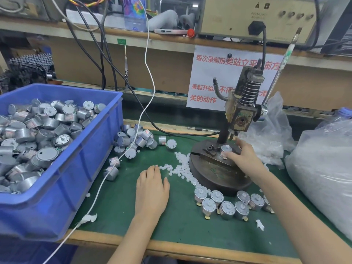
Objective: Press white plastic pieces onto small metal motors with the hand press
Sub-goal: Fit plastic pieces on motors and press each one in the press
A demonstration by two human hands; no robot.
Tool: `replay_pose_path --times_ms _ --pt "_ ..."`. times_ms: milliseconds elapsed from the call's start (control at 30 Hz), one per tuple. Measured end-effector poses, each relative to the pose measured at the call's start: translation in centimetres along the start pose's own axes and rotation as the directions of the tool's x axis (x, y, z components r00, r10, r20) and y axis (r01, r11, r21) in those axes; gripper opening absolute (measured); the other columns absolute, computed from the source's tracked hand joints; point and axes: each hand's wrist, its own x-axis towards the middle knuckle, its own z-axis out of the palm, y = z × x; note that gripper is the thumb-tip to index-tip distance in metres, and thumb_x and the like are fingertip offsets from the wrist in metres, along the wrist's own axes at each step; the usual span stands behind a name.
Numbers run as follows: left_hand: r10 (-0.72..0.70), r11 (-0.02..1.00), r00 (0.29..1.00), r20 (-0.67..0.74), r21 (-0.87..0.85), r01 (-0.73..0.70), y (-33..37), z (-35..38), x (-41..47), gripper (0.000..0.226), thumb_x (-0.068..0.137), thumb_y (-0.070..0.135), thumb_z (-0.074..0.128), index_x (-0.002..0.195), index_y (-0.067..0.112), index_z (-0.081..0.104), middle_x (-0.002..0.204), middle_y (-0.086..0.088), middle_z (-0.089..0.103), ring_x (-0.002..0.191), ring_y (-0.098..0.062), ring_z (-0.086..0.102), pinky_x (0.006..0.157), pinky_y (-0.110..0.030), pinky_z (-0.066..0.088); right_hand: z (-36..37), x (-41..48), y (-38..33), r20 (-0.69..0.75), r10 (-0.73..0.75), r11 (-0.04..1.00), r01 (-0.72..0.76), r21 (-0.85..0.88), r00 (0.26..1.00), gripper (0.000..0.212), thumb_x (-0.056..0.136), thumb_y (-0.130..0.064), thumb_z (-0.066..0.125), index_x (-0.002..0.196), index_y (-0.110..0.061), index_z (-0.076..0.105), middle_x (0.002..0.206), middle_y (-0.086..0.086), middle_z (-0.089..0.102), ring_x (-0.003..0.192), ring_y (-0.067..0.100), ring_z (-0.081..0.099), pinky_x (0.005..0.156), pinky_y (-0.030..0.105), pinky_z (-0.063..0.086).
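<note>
Head view: your right hand (pixel 245 157) grips a motor (pixel 226 149) between thumb and fingers. The motor sits upright on the base of the press (pixel 241 115), just below its head. Your left hand (pixel 152 185) lies flat on the green mat (pixel 181 225), fingers straight and holding nothing, fingertips at the edge of the white pieces (pixel 182 167) scattered beside the base. Standing motors (pixel 228 204) cluster in front of the base. Loose motors (pixel 137 140) lie beside the blue bin (pixel 85 178), itself full of motors.
</note>
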Motion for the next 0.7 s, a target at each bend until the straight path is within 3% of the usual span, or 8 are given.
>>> replay_pose_path --times_ms 33,100,133,267,367,467,567,700 --pt "-0.002 1.000 1.000 -0.003 0.001 0.002 0.0 0.1 0.0 0.048 0.097 0.033 0.032 0.140 0.013 0.033 0.143 0.002 0.035 0.127 -0.018 0.032 0.104 -0.027 0.022 -0.4 0.2 -0.4 -0.006 0.043 0.991 -0.042 0.131 0.999 0.064 0.086 -0.007 0.058 0.144 -0.014 0.029 0.142 0.013 0.040 0.118 0.015 0.047 0.098 0.040 0.041" --pt "-0.014 1.000 1.000 -0.016 -0.010 0.014 0.0 0.1 0.1 0.044 0.097 0.030 0.034 0.137 0.012 0.038 0.142 0.000 0.038 0.126 -0.020 0.034 0.104 -0.029 0.023 -1.6 0.9 -1.3 -0.054 0.101 0.943 -0.079 0.325 0.993 0.069 0.082 0.010 0.045 0.145 -0.013 0.027 0.144 0.008 0.039 0.099 0.015 0.049 0.098 0.037 0.040" --pt "-0.021 1.000 1.000 -0.020 -0.019 0.021 0.0 0.0 0.1 0.043 0.097 0.028 0.036 0.136 0.012 0.041 0.141 -0.001 0.040 0.125 -0.021 0.035 0.104 -0.030 0.023 -2.5 1.4 -2.0 -0.083 0.122 0.910 -0.078 0.407 0.989 0.070 0.079 0.014 0.041 0.144 -0.012 0.029 0.141 0.007 0.041 0.120 0.021 0.046 0.100 0.036 0.038" --pt "-0.020 1.000 1.000 -0.021 -0.020 0.020 0.0 0.0 0.0 0.045 0.096 0.027 0.036 0.139 0.013 0.038 0.138 -0.002 0.042 0.125 -0.022 0.036 0.104 -0.032 0.024 -6.6 2.9 -5.6 -0.218 0.241 0.686 -0.007 0.728 0.946 0.058 0.086 0.015 0.031 0.138 -0.009 0.040 0.132 0.004 0.047 0.124 0.022 0.045 0.104 0.033 0.039" --pt "-0.014 1.000 1.000 -0.022 -0.017 0.013 0.0 0.0 -0.1 0.044 0.096 0.026 0.039 0.138 0.013 0.041 0.136 -0.006 0.045 0.124 -0.025 0.037 0.104 -0.035 0.026 -9.1 3.9 -8.2 -0.227 0.193 0.639 0.053 0.767 0.955 0.057 0.086 0.013 0.030 0.138 -0.005 0.040 0.128 0.005 0.054 0.124 0.021 0.048 0.105 0.032 0.039" --pt "-0.015 1.000 1.000 -0.013 -0.017 0.015 0.1 -0.2 -0.2 0.044 0.096 0.025 0.039 0.137 0.013 0.041 0.135 -0.007 0.045 0.124 -0.026 0.037 0.104 -0.035 0.025 -10.7 4.2 -10.4 -0.286 0.116 0.651 0.145 0.745 0.951 0.054 0.078 0.010 0.033 0.129 0.000 0.050 0.099 0.004 0.057 0.088 0.013 0.054 0.082 0.023 0.044" --pt "-0.013 1.000 1.000 -0.020 -0.024 0.013 0.1 -0.1 -0.2 0.043 0.095 0.026 0.039 0.137 0.014 0.041 0.133 -0.008 0.044 0.124 -0.026 0.036 0.104 -0.034 0.024 -11.3 4.2 -11.3 -0.330 0.083 0.592 0.220 0.775 0.940 0.041 0.088 -0.002 0.039 0.128 -0.001 0.048 0.084 0.002 0.053 0.074 0.011 0.052 0.071 0.018 0.047" --pt "-0.015 0.999 0.999 -0.028 -0.042 0.013 0.1 -0.2 -0.2 0.041 0.094 0.024 0.042 0.134 0.013 0.045 0.132 -0.010 0.045 0.122 -0.028 0.037 0.104 -0.035 0.024 -11.2 2.3 -11.7 -0.372 0.022 0.539 0.302 0.786 0.928 0.012 0.088 -0.016 0.048 0.096 -0.011 0.056 0.065 -0.006 0.050 0.058 0.007 0.050 0.060 0.018 0.043"
